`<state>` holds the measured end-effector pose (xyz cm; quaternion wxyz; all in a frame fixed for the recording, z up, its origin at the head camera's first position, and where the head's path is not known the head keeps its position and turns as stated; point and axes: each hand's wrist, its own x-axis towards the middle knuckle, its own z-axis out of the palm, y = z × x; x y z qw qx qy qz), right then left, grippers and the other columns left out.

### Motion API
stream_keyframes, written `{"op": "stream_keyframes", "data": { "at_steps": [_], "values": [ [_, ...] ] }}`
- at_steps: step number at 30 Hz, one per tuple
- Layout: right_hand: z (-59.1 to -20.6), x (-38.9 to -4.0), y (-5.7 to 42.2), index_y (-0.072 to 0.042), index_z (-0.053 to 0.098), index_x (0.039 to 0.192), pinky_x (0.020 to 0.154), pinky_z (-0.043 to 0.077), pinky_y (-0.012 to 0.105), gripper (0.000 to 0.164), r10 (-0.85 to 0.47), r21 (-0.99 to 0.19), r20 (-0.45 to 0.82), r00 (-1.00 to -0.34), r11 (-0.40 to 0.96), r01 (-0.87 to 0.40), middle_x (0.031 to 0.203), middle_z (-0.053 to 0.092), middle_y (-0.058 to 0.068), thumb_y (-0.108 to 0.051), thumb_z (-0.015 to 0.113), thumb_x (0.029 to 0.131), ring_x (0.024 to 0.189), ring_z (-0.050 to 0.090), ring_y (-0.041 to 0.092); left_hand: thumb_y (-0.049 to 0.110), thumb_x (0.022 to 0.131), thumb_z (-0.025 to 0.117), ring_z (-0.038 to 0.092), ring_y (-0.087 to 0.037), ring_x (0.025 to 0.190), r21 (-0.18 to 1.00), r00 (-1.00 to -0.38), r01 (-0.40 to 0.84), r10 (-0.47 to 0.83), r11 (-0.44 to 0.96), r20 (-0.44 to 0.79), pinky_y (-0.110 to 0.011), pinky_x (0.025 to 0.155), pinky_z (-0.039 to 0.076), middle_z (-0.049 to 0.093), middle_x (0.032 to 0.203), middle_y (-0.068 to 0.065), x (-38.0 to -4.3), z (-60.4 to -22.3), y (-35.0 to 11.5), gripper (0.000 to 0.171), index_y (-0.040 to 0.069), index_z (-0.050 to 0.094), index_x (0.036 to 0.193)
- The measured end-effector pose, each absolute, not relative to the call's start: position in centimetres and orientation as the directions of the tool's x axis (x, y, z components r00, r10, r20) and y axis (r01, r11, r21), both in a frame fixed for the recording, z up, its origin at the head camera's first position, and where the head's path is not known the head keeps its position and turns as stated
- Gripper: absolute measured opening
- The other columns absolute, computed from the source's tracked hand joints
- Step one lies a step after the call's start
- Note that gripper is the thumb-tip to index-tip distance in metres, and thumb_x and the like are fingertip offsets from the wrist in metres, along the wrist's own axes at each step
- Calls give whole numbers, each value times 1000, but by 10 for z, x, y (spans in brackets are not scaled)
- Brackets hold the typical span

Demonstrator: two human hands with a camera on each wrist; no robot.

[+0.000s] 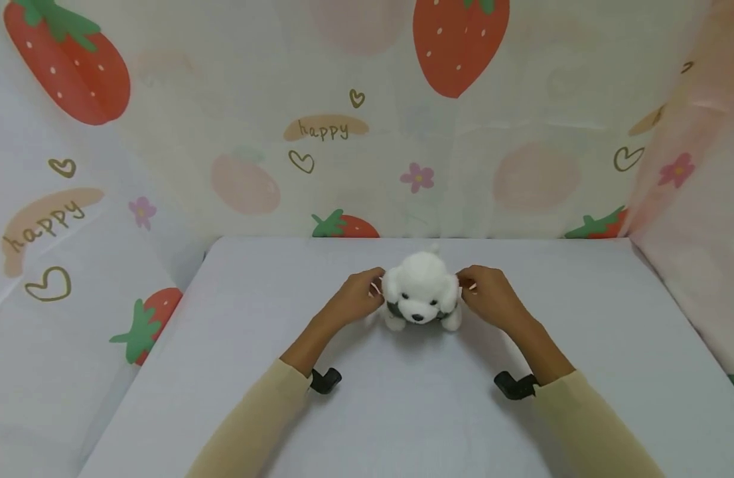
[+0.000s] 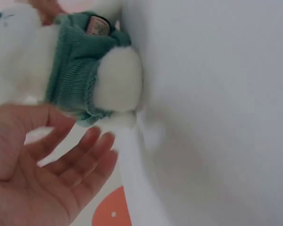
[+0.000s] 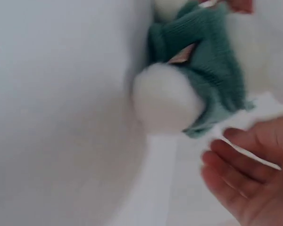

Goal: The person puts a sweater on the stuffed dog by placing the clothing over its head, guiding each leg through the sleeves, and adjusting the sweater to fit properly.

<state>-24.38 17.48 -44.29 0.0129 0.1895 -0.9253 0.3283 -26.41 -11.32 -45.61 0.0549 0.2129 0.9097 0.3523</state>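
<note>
A white plush dog stands on the white table, facing the head camera. It wears a green knitted sweater with a small patch on it. My left hand is at the dog's left-hand side in the head view, fingers loosely bent. The left wrist view shows that thumb close under the sweater's edge. On the dog's other side, my right hand has its palm turned inward. Its fingers are relaxed just beyond the sweater's hem, with a round white paw nearby.
The white table ends at a printed cloth backdrop with strawberries and hearts, which also hangs along both sides. A black wrist mount sticks out below the left sleeve, and another mount below the right.
</note>
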Motion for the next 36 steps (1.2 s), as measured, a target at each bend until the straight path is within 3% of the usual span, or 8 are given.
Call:
{"op": "stream_keyframes", "data": {
  "at_steps": [4, 10, 13, 25, 28, 30, 33, 36],
  "values": [
    [-448, -232, 174, 3, 64, 124, 90, 53, 52, 35, -429, -642, 45, -902, 679, -355, 117, 69, 17, -8, 72, 92, 111, 64, 38, 9, 90, 75, 66, -18, 95, 737, -845, 350, 534, 578, -17, -28, 81, 54, 66, 105, -5, -257, -465, -119, 38, 7, 61, 125],
    [-468, -226, 154, -3, 68, 108, 79, 55, 46, 33, -355, -597, 75, -932, 732, -327, 102, 72, 10, -15, 85, 82, 95, 68, 29, 18, 84, 85, 65, -16, 90, 704, -882, 323, 471, 633, -20, -30, 79, 53, 71, 104, -4, -251, -476, -103, 39, 7, 66, 116],
    [-474, -223, 147, -3, 68, 103, 71, 55, 44, 31, -313, -563, 110, -943, 763, -319, 97, 72, 11, -15, 87, 81, 88, 69, 28, 19, 83, 85, 66, -17, 96, 688, -911, 298, 412, 661, -1, -33, 84, 54, 73, 106, -5, -247, -477, -94, 36, 7, 68, 112],
    [-465, -224, 154, -12, 52, 67, 52, 40, 30, 32, -293, -489, 37, -955, 828, -273, 64, 53, 1, -16, 76, 88, 58, 46, 15, 25, 78, 89, 57, -12, 70, 470, -934, 309, 358, 827, -16, -30, 63, 50, 65, 78, 0, -244, -470, -82, 28, 13, 63, 79],
    [-462, -222, 160, -8, 63, 79, 59, 46, 34, 20, -313, -475, 1, -950, 836, -276, 78, 62, 4, -19, 77, 88, 69, 54, 19, 30, 79, 89, 61, -15, 77, 419, -927, 327, 374, 847, -32, -32, 66, 52, 66, 88, -1, -240, -469, -86, 31, 13, 68, 94],
    [-456, -221, 167, -4, 70, 97, 66, 50, 39, 21, -324, -508, -4, -946, 816, -278, 92, 67, 9, -22, 78, 88, 81, 60, 24, 36, 78, 89, 63, -17, 88, 415, -919, 350, 394, 840, -22, -35, 71, 55, 66, 101, -3, -238, -467, -92, 50, 16, 66, 118],
    [-445, -226, 178, -2, 71, 119, 77, 53, 46, 33, -336, -617, 54, -940, 729, -296, 109, 70, 13, -22, 75, 93, 98, 63, 30, 34, 75, 92, 58, -20, 114, 521, -890, 411, 453, 748, 52, -43, 89, 54, 56, 127, -6, -239, -462, -101, 85, 23, 49, 148],
    [-438, -238, 180, -3, 72, 121, 81, 54, 46, 28, -326, -722, 145, -934, 610, -325, 111, 72, 12, -16, 70, 97, 101, 64, 29, 22, 74, 94, 47, -23, 131, 624, -832, 509, 526, 593, 178, -45, 105, 46, 45, 143, -9, -248, -462, -104, 94, 21, 43, 153]
  ]
}}
